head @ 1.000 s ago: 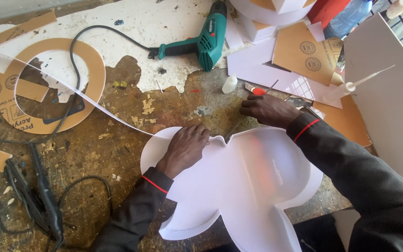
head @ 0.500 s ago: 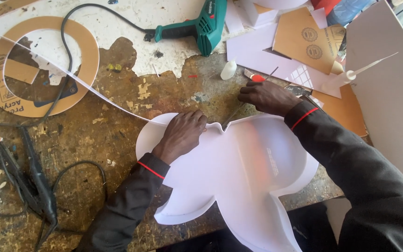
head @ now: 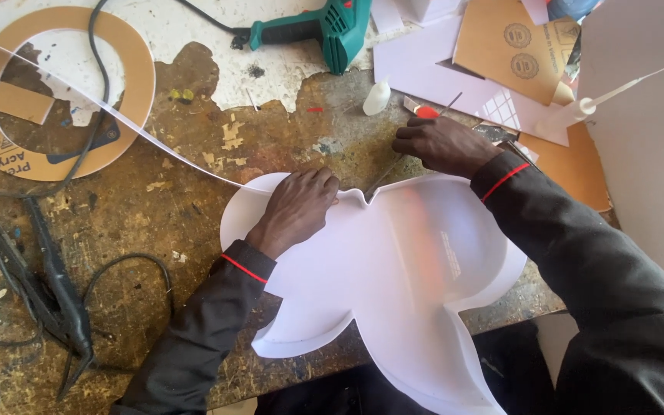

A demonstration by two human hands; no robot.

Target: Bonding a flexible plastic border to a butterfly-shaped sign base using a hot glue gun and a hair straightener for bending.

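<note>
White plastic makes up the big lobed sheet with a raised edge strip (head: 393, 284), which lies flat on the scarred, paint-stained wooden counter (head: 155, 207) and hangs partly over its near edge. The left hand (head: 297, 207) rests palm down on the sheet's upper left lobe, fingers (head: 320, 184) spread flat and pressing, closed on nothing. The right hand (head: 439, 144) sits just beyond the sheet's upper edge, its fingers curled tight around a thin metal rod-like tool (head: 386, 175) whose tip meets the notch at the top of the sheet, just beside the left fingertips. A long thin white plastic strip (head: 117, 115) runs from that upper edge away to the far left across the counter.

Near the right hand lie a small white glue bottle (head: 376, 98) and a red-tipped small tool (head: 424, 112); what kind of tool it is cannot be told. Farther back lies a teal electric drill with a black cable (head: 317, 31). At the left, a brown-papered flat ring of sheet material (head: 136, 84) lies on the counter, and at the near left a black corded hand tool (head: 55, 284) rests amid loops of cable. Tan and white sheet offcuts (head: 501, 46) are piled at the back right, beside a large white upright panel (head: 647, 138).
</note>
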